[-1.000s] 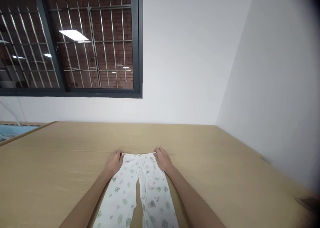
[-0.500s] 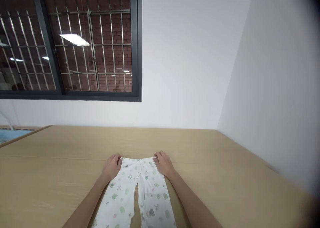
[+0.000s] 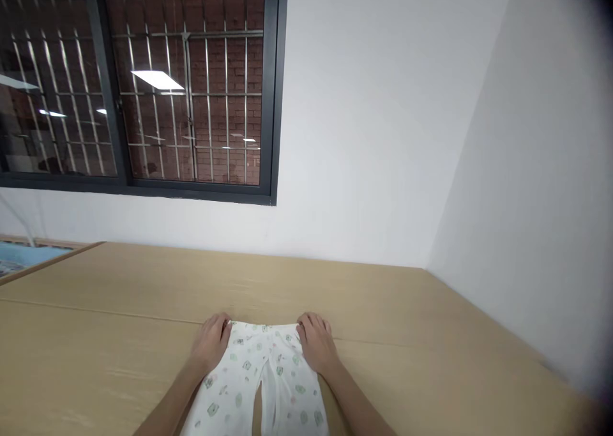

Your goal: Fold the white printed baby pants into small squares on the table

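Observation:
White trousers [image 3: 234, 385] printed with small green and pink figures lie flat on the wooden tabletop [image 3: 412, 378], waistband at the far end and legs running toward me. At the waistband's left corner, my left hand [image 3: 211, 343] is closed, its fingers curled over the cloth edge. My right hand [image 3: 317, 343] grips the right corner in the same way, with its knuckles up. Between the two hands the waistband is stretched nearly straight. A slit of bare wood shows between the trouser legs, and their lower ends are out of view.
Behind the table stands a white wall [image 3: 364, 136], meeting a side wall [image 3: 536, 187] on the right. A dark-framed window [image 3: 272, 104] with metal bars is at upper left. Past the table's left edge lies a light-blue surface [image 3: 33, 254].
The view has shifted and tilted slightly, so the window sits further right and the hands and trousers lower. Both hands still hold the waistband corners.

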The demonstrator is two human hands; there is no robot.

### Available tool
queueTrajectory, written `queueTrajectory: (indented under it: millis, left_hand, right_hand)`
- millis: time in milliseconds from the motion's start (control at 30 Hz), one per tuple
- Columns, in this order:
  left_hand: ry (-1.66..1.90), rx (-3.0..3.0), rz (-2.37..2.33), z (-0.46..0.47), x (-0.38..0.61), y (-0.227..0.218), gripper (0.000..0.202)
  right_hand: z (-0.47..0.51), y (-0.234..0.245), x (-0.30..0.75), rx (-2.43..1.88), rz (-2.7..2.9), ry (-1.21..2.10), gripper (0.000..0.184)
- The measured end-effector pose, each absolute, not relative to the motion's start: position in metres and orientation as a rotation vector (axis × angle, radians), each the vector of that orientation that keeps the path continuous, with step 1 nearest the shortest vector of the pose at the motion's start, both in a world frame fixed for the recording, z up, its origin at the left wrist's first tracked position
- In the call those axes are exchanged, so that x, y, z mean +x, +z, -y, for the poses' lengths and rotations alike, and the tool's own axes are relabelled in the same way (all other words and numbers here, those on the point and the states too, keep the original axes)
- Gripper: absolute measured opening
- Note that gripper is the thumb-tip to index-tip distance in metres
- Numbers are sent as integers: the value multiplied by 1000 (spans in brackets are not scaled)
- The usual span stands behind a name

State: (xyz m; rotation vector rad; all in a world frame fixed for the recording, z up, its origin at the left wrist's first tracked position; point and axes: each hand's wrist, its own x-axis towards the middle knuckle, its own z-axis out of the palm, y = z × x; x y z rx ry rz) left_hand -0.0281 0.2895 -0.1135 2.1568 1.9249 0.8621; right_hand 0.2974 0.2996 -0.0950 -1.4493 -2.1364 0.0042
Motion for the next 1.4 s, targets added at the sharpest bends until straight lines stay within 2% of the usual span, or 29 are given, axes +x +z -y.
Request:
queueTrajectory:
  millis: [300, 1000, 1267, 1400]
  left_hand:
    - [823, 2140, -1919, -288, -26, -110, 35]
    - [857, 2119, -1919, -291, -28, -101, 25]
    - [939, 1980, -1895, -291, -33, -97, 32]
    - [1007, 1856, -1859, -286, -32, -79, 33]
  right_hand:
    - [-305, -95, 298, -1414, 2166, 121, 26]
    - [-301, -80, 294, -1454, 2145, 177, 22]
    - [-306, -80, 294, -1428, 2097, 302, 26]
    - [-305, -78, 296, -1412, 2074, 342, 28]
